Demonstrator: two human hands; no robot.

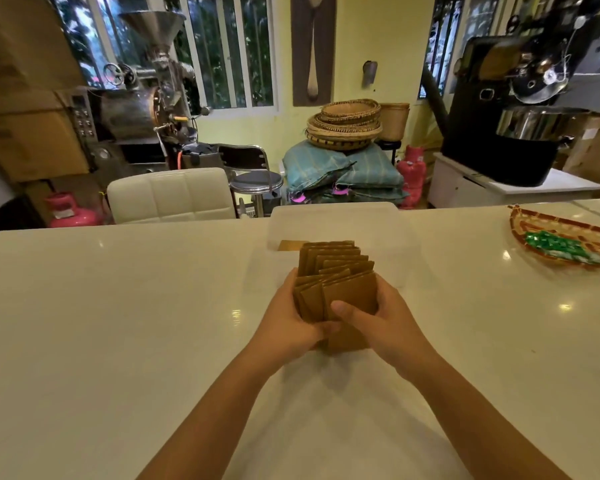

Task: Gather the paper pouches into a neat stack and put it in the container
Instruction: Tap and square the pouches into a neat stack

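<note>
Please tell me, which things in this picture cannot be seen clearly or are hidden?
- Lower part of the pouches, head view: covered by the left hand and right hand.
- Pouch count: the edges overlap, so it is too fine to tell.
- Container: translucent and pale against the table; its inside is unclear beyond one brown piece.
- Basket: cut off by the right edge; the green contents are blurred.
</note>
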